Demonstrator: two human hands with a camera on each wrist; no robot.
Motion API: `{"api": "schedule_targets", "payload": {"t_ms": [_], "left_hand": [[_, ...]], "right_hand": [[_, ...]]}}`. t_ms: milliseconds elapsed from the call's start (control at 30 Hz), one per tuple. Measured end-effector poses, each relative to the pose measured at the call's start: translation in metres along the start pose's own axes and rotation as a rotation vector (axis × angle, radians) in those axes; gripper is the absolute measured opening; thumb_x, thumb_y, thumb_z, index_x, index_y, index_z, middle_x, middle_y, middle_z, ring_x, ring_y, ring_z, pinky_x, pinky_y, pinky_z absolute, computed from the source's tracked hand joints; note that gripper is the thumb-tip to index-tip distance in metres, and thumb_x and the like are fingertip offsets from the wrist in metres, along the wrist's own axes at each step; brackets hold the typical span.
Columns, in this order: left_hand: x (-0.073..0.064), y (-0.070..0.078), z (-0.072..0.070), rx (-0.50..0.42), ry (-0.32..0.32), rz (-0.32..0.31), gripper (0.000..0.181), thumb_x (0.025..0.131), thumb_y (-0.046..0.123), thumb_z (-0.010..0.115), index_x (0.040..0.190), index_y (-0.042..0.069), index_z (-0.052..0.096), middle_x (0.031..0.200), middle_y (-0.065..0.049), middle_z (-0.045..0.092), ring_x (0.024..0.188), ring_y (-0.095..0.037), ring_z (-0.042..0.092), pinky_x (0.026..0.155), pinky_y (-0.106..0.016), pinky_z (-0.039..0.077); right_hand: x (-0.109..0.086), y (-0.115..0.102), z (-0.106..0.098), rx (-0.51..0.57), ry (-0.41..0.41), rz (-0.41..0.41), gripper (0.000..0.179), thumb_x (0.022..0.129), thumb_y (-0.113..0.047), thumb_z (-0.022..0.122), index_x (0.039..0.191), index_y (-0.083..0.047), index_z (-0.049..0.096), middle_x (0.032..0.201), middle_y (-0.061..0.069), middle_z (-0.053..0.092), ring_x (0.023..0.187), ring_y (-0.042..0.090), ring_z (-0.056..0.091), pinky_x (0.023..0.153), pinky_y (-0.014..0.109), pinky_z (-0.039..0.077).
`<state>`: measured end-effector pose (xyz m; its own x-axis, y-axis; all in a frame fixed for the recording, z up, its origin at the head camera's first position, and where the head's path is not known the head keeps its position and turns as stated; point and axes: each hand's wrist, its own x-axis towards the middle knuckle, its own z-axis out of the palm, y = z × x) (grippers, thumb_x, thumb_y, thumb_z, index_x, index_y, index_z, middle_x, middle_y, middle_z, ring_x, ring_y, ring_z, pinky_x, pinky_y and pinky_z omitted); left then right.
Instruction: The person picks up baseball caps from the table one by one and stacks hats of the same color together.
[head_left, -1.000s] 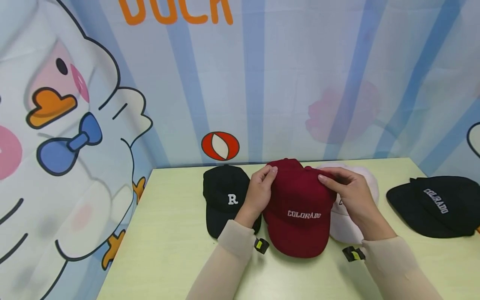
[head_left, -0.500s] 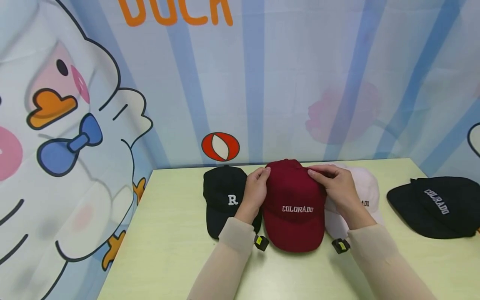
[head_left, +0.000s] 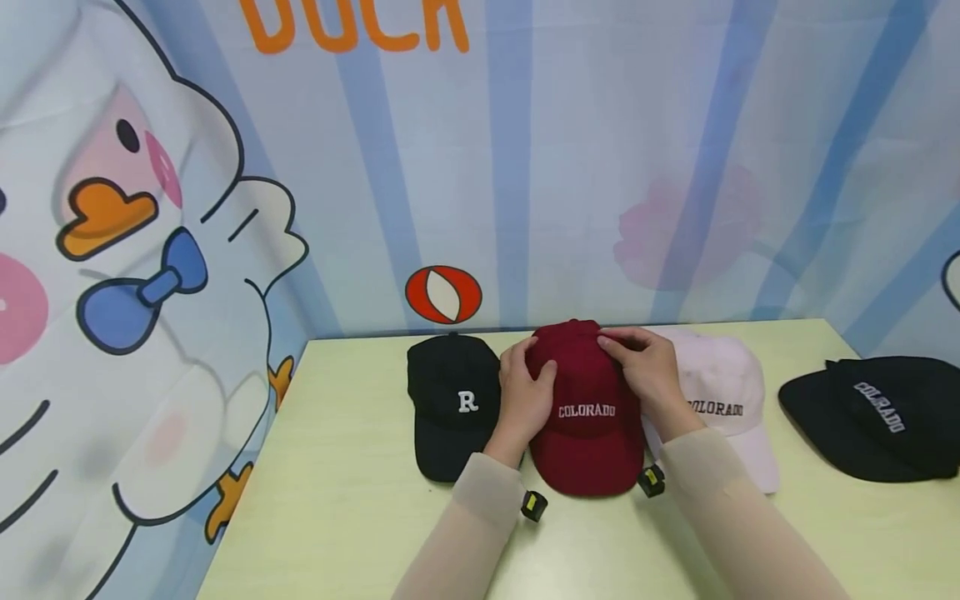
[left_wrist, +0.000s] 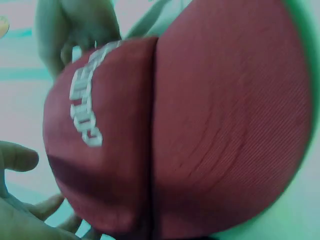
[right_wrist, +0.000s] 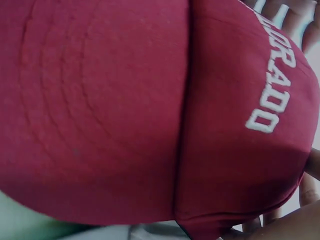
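A dark red baseball cap (head_left: 587, 454) lettered COLORADO lies with its brim toward me; it also fills most of the left wrist view (left_wrist: 220, 115) and the right wrist view. At the cap's left side is my left hand (head_left: 523, 400), thumb lifted apart from the spread fingers (left_wrist: 47, 207), which lie along the cap's edge. My right hand (head_left: 651, 371) pinches the upper right edge of the crown between thumb and fingers. Left of the red cap sits a black cap (head_left: 442, 408) marked R. Close on its right lies a pale pink cap (head_left: 723, 379), partly covered by my right hand and sleeve.
Another black cap (head_left: 873, 417) with COLORADO lettering lies turned sideways at the far right. All the caps rest on a pale yellow-green table (head_left: 337, 500). A printed cloth backdrop (head_left: 570, 167) with a duck rises behind the table's back edge.
The red cap has shifted left, uncovering more of the pink cap. My right hand moved left with it. My left thumb has come away from the cap, and that hand's fingers have spread.
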<state>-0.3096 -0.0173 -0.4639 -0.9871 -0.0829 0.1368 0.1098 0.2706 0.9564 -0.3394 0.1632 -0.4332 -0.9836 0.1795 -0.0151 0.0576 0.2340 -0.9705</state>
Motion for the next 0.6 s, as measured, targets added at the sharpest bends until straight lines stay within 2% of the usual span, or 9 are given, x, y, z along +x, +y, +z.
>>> {"api": "schedule_targets", "payload": {"t_ms": [133, 233, 333, 400, 500, 600], "left_hand": [[-0.01, -0.004, 0.011, 0.086, -0.03, 0.032, 0.074, 0.101, 0.035, 0.063, 0.163, 0.014, 0.028, 0.168, -0.01, 0.021, 0.153, -0.031, 0.022, 0.121, -0.058, 0.034], [-0.013, -0.007, 0.017, 0.13, -0.051, 0.039, 0.088, 0.098, 0.041, 0.066, 0.167, 0.014, 0.018, 0.172, -0.009, 0.012, 0.158, -0.032, 0.013, 0.123, -0.06, 0.03], [-0.014, -0.008, 0.019, 0.153, -0.065, 0.024, 0.091, 0.099, 0.044, 0.065, 0.168, 0.015, 0.013, 0.173, -0.008, 0.009, 0.16, -0.033, 0.008, 0.125, -0.061, 0.026], [-0.014, -0.007, 0.019, 0.153, -0.066, 0.014, 0.091, 0.1, 0.045, 0.064, 0.168, 0.015, 0.011, 0.174, -0.008, 0.007, 0.16, -0.034, 0.006, 0.125, -0.062, 0.023], [-0.013, -0.008, 0.02, 0.155, -0.056, -0.002, 0.091, 0.1, 0.046, 0.063, 0.168, 0.014, 0.01, 0.174, -0.008, 0.006, 0.161, -0.036, 0.004, 0.125, -0.064, 0.021], [-0.013, -0.009, 0.022, 0.158, -0.051, -0.018, 0.092, 0.101, 0.047, 0.062, 0.168, 0.013, 0.009, 0.174, -0.01, 0.004, 0.161, -0.038, 0.003, 0.125, -0.065, 0.019]], "right_hand": [[0.002, 0.005, 0.007, -0.044, 0.019, -0.013, 0.033, 0.097, -0.031, 0.074, 0.125, -0.013, 0.076, 0.126, 0.008, 0.07, 0.099, 0.005, 0.062, 0.078, 0.014, 0.051], [-0.002, 0.008, 0.006, -0.071, 0.009, -0.029, 0.035, 0.1, -0.03, 0.071, 0.131, -0.014, 0.072, 0.133, 0.01, 0.068, 0.11, 0.013, 0.062, 0.085, 0.018, 0.051], [-0.01, 0.009, 0.003, -0.079, -0.026, -0.049, 0.043, 0.102, -0.027, 0.067, 0.143, -0.015, 0.063, 0.148, 0.012, 0.058, 0.132, 0.025, 0.057, 0.103, 0.031, 0.051], [-0.015, 0.01, 0.0, -0.099, -0.049, -0.076, 0.049, 0.104, -0.026, 0.064, 0.151, -0.015, 0.055, 0.157, 0.015, 0.048, 0.143, 0.031, 0.049, 0.114, 0.042, 0.046], [-0.022, 0.013, -0.002, -0.168, -0.071, -0.13, 0.055, 0.105, -0.027, 0.061, 0.156, -0.013, 0.047, 0.163, 0.019, 0.039, 0.151, 0.035, 0.037, 0.123, 0.05, 0.035], [-0.028, 0.017, -0.004, -0.272, -0.079, -0.171, 0.061, 0.105, -0.03, 0.06, 0.16, -0.011, 0.04, 0.165, 0.023, 0.034, 0.155, 0.038, 0.029, 0.127, 0.055, 0.025]]}}
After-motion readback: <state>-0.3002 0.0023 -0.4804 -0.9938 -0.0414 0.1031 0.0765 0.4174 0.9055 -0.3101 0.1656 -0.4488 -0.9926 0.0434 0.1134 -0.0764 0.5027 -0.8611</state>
